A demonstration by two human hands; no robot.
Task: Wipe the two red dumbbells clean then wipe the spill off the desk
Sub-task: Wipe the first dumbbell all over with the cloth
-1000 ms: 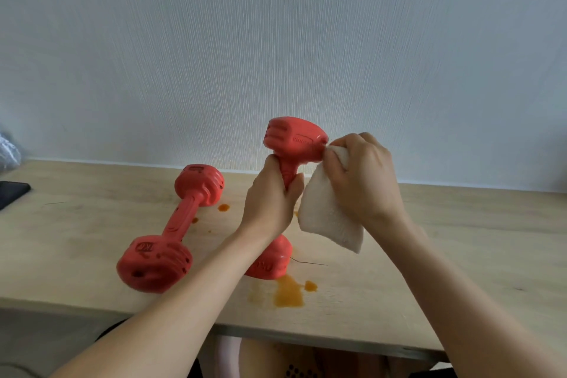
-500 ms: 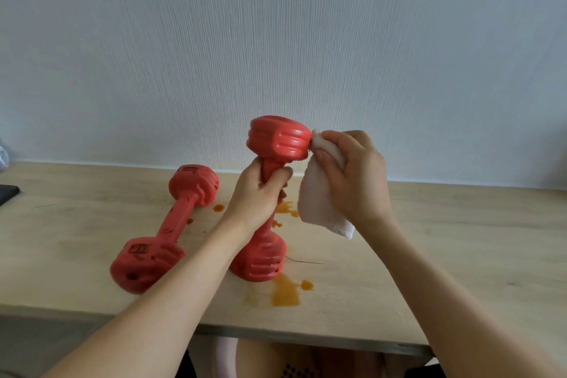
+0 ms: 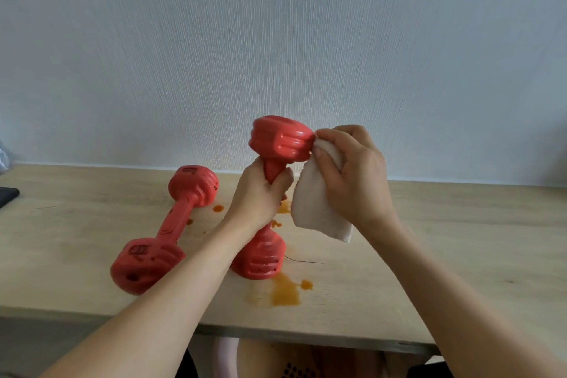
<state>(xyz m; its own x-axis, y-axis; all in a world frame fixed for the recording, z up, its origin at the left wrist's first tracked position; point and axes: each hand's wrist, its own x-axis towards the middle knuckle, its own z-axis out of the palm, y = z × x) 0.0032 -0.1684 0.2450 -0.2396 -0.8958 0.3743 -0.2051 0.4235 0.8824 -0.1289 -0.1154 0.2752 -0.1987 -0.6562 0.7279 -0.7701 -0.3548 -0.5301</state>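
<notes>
My left hand [image 3: 259,196] grips the handle of a red dumbbell [image 3: 280,138] standing on end, its lower head resting on the desk [image 3: 460,239]. My right hand [image 3: 352,175] pinches a white cloth [image 3: 316,209] against the right side of the dumbbell's upper head; the rest of the cloth hangs down. A second red dumbbell [image 3: 165,230] lies flat on the desk to the left, with dark specks on its near head. An orange spill [image 3: 285,288] sits in front of the upright dumbbell, with smaller orange spots [image 3: 218,208] behind it.
A dark flat object [image 3: 7,195] lies at the desk's far left edge. A pale wall rises behind the desk. The desk's front edge runs just below the spill, with my legs under it.
The held dumbbell went from tilted and lifted to upright with its lower head on the desk. My right hand with the cloth stayed at the upper head, shifting slightly along its side.
</notes>
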